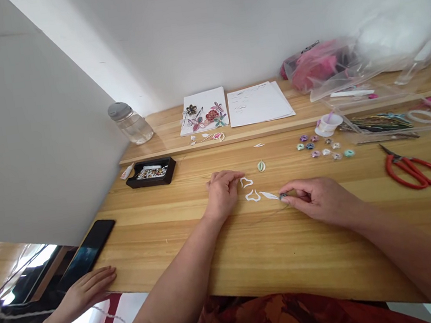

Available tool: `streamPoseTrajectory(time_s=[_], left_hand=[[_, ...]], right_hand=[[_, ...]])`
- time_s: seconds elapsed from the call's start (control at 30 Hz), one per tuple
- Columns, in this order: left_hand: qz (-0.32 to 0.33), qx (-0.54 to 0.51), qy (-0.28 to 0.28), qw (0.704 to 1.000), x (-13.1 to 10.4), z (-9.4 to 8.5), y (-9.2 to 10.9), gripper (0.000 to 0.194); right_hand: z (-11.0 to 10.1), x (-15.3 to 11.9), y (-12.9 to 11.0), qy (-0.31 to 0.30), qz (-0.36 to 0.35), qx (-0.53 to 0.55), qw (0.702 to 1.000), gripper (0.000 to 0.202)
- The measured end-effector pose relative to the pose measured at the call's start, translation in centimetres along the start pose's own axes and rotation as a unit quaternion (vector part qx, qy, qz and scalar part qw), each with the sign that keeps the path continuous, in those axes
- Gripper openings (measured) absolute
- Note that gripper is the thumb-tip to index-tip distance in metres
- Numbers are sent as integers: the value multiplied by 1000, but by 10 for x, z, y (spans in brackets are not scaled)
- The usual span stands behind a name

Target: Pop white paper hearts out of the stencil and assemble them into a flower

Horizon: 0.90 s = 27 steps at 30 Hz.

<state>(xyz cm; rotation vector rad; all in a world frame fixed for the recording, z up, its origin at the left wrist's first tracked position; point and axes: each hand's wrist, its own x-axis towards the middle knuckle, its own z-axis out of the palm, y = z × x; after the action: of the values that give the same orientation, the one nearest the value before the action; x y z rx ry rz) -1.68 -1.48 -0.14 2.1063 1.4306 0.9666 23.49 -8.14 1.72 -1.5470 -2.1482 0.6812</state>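
Wood-grain tabletop point(334, 267); raised shelf point(169, 130) along far edge, pale wall point(181, 32) behind. White cut-outs point(269, 195) near tabletop's middle. Left hand point(222, 192): fingers bent close together at upper cut-out, grip cannot be told; right hand point(319, 197): fingers pinching small dark piece point(283, 195). Black phone point(91, 247) at left edge.

I see a white wall point(189, 31) beyond the far edge of the wooden table point(333, 257), a grey panel point(25, 118) by its left edge, bright light point(65, 33) where they meet.
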Motion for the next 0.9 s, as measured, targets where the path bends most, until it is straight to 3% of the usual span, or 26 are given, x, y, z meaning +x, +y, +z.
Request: streamPoseTrajectory(time_s=[0.23, 0.6, 0.9], left_hand=[[0, 4, -13, 1000, -1, -1, 1, 23], [8, -66, 50, 997, 1, 5, -5, 17], [-31, -102, 49, 993, 0, 8, -9, 18]], right_hand=[[0, 0, 0, 0, 4, -1, 1000, 25], [-2, 0, -2, -10, 9, 1, 1000, 30], [-1, 0, -1, -3, 8, 1, 1000, 33]])
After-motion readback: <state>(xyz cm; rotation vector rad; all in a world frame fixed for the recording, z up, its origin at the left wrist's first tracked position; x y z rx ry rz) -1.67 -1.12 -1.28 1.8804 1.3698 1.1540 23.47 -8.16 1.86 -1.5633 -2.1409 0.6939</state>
